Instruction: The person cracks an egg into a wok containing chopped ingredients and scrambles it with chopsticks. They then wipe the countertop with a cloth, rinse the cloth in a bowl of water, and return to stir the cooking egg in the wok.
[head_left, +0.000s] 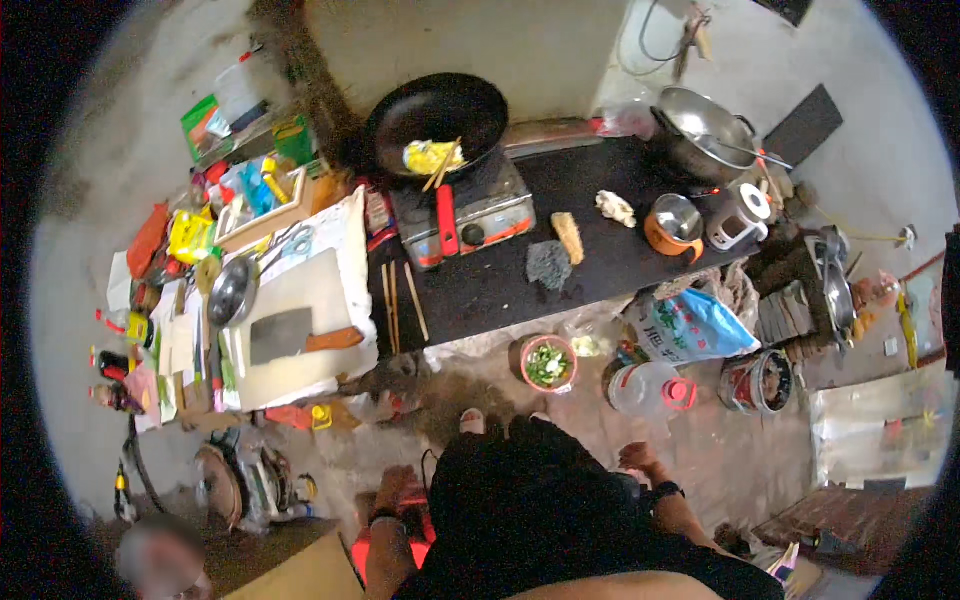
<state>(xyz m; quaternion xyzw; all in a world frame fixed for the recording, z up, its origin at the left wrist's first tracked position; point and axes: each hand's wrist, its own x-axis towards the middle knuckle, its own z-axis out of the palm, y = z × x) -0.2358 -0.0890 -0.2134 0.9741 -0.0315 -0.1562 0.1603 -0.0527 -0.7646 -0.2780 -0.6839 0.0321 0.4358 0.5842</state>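
My left hand (397, 484) hangs low beside a red plastic stool (364, 551); its fingers are too unclear to read. Out to the right of my dark-clothed legs is my right hand (639, 456), above the floor, with a small pinkish thing near it; a grip cannot be made out. Before me, a black wok (405, 105) with a red handle sits on a portable gas stove (495, 199). Yellow-and-white food, apparently egg (420, 157), lies inside, with wooden chopsticks (442, 165) leaning across it. A pink basket (528, 375) of cut green vegetables stands on the floor.
Left of the stove, a cleaver (281, 334) lies on a pale cutting board (326, 281), near a steel bowl (232, 291). Rightward are a scouring pad (549, 264), an orange-handled pot (667, 236) and a large steel pan (694, 112). A plastic jug (641, 390) and bucket (739, 382) stand on the floor.
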